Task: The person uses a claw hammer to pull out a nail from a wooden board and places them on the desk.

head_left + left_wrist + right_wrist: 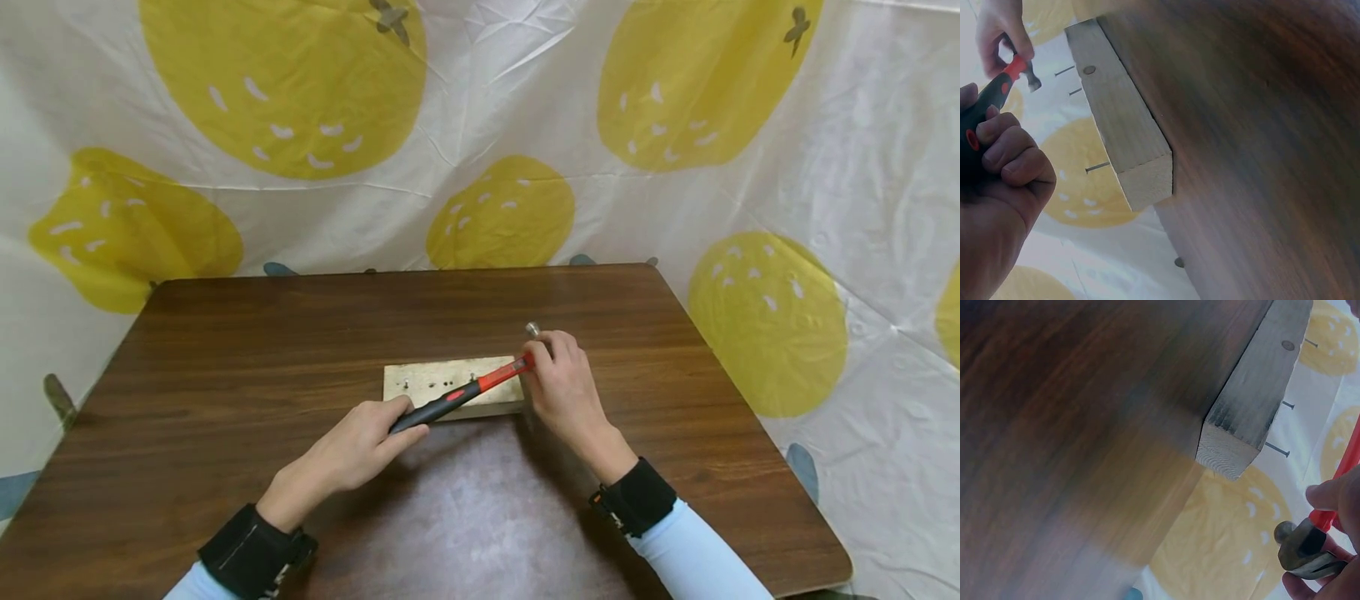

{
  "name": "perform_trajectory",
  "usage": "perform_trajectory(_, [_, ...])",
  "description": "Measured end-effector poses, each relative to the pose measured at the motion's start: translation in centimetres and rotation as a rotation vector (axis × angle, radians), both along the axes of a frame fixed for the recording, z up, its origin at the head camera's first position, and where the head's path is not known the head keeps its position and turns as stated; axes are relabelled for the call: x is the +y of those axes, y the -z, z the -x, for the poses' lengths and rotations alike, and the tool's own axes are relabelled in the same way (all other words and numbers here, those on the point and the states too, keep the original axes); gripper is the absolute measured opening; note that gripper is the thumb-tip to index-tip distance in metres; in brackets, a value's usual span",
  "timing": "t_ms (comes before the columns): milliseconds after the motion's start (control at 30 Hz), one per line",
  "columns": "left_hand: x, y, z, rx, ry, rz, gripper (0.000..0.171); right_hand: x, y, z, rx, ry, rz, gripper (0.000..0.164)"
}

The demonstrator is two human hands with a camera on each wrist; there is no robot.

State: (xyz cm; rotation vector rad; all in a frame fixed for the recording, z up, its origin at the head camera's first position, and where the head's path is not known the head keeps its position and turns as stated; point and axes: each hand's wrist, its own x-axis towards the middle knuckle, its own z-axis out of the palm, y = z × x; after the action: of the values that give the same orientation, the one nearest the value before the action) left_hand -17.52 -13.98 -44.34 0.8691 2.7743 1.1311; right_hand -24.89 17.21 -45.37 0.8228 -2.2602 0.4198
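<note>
A claw hammer (457, 399) with a black and red handle is held at a slant above a wooden block (420, 373). My left hand (348, 450) grips the lower end of the handle, its fingers curled round it in the left wrist view. At the other end, my right hand (562, 387) holds the hammer by its neck and head. The right wrist view shows the metal hammer head (1302, 549) between the thumb and fingers. Several nails stick up from the block's top, among them one nail (1097, 167) near an end. The hammer hangs apart from the nails.
The block lies on a brown wooden table (262, 350) with rounded corners. Small dark holes show in the block's top between the nails. Behind and beside the table hangs a white curtain (480, 100) printed with yellow fruit.
</note>
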Motion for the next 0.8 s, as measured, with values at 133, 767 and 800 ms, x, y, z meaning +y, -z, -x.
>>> perform_trajectory(133, [0.1, -0.1, 0.1, -0.014, 0.001, 0.009, 0.029, 0.0, 0.1, 0.1, 0.016, 0.000, 0.027, 0.029])
perform_trajectory(767, [-0.1, -1.7, -0.1, -0.025, 0.009, 0.010, 0.027, -0.3, 0.7, 0.1, 0.023, 0.018, -0.061, 0.023])
perform_trajectory(800, [-0.1, -1.8, -0.2, -0.022, 0.012, 0.007, 0.028, -0.3, 0.7, 0.1, 0.023, 0.017, -0.065, 0.023])
